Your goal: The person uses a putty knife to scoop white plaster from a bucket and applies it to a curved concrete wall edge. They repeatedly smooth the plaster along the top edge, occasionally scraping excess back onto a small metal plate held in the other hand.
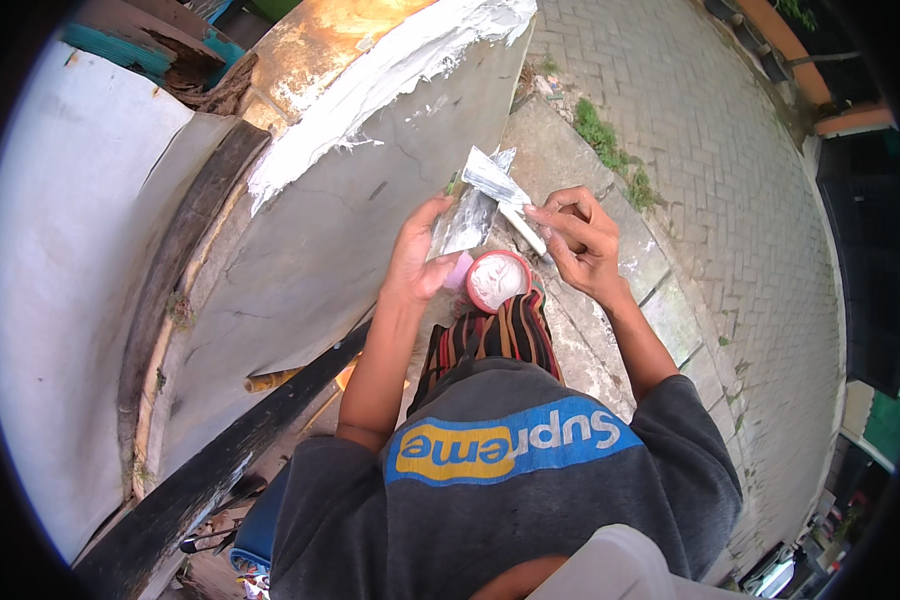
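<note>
My left hand grips a flat, shiny metal plate by its left edge, with the thumb below and the fingers behind. White smears mark the plate. My right hand pinches a narrow putty knife streaked with white; its blade lies across the upper part of the plate. A pale bar slants down beside my right thumb, and I cannot tell whether it is the knife's handle. Just below the hands, a round red tub holds white paste.
A grey wall rises at my left, with thick white paste along its upper edge. A dark beam slants at lower left. Concrete slabs border a paved lane on the right, with green weeds at the seam.
</note>
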The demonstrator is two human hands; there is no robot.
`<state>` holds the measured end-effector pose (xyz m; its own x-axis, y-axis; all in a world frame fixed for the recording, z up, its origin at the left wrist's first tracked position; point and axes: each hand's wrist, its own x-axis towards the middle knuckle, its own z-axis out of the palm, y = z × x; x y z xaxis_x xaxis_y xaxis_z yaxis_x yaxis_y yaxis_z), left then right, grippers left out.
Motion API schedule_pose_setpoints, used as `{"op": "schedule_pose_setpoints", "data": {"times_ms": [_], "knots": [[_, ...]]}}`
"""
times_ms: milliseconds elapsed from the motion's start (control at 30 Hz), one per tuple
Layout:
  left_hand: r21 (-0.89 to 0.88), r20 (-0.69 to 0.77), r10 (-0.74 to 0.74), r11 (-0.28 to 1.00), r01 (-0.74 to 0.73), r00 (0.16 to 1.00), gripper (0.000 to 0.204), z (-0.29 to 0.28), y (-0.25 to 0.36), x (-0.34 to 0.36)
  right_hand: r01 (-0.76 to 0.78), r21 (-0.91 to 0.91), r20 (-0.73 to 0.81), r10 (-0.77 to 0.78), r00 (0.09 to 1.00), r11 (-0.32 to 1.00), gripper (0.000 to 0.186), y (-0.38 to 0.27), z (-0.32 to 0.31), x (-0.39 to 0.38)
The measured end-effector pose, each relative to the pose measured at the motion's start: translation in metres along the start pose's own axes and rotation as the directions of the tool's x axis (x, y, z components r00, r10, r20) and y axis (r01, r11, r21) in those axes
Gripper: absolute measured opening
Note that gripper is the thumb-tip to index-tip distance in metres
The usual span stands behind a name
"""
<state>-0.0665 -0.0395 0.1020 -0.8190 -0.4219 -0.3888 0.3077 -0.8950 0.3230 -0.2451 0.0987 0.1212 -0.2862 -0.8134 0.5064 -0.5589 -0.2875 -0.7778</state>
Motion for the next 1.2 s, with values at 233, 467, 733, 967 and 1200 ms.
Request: {"op": "schedule_pose_setpoints", "data": {"times_ms": [233,467,733,967,1200], "knots": [[0.178,-0.171,0.158,0.976,-0.127,0.972,0.04,0.003,0.004,-0.011,-0.063,-0.103,0.217,0.084,0.972,0.993,0.04,-0.007,-0.036,-0.029],[0.349,-0.281,0.273,0.922,-0.167,0.92,0.042,0.034,0.009,-0.026,0.022,-0.026,-0.107,-0.025,0.994,0.999,0.031,-0.011,-0.043,-0.021],[-0.054,-0.073,0.031,0.998,-0.035,0.997,0.019,0.038,-0.001,-0.017,0.055,0.021,-0.152,-0.051,0.987,0.998,0.028,-0.002,0.028,-0.02],[0.053,-0.315,0.104,0.994,-0.092,0.943,0.017,0.039,0.002,-0.017,-0.325,0.695,-0.047,0.491,0.87,0.641,0.022,-0.007,-0.016,-0.032],[-0.075,0.045,0.027,0.997,-0.024,0.999,0.033,0.037,-0.006,-0.019,-0.486,0.867,0.395,0.442,0.806,0.111,0.022,0.031,0.002,-0.02]]}}
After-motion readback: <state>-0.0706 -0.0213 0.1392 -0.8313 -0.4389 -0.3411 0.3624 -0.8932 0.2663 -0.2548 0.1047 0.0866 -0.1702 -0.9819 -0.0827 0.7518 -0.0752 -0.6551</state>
